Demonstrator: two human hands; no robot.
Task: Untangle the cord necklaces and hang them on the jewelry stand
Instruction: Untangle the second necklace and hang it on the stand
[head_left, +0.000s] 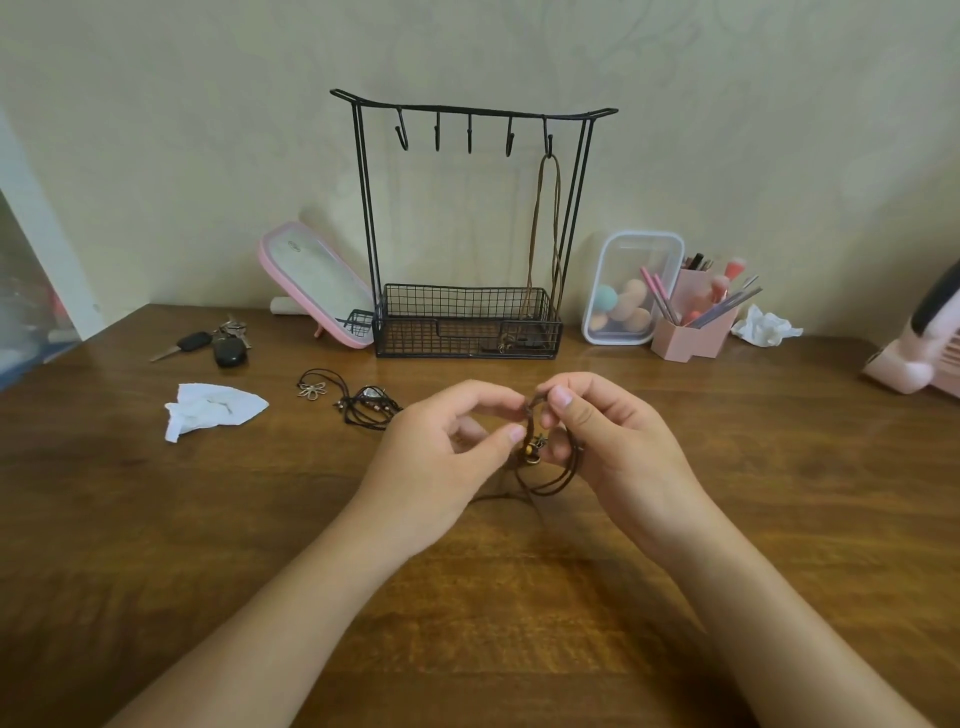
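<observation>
Both hands meet mid-table: left hand (447, 441) and right hand (608, 441) each pinch the brown cord (530, 446) with curled fingertips. 1 necklace (548, 228) hangs from the rightmost hook of the stand (441, 312); a dark tangle (370, 408) lies left.

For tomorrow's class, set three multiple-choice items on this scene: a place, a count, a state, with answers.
1. The hung necklace hangs from which hook? A leftmost B middle C rightmost
2. Hooks on the jewelry stand? A three B five C seven
3. The left hand and right hand are: A lying flat B pinching a brown cord necklace C clenched, empty
Answers: C, its loop hangs from the far right hook; B, five hang from the top bar; B, fingers of both pinch the cord.
</observation>
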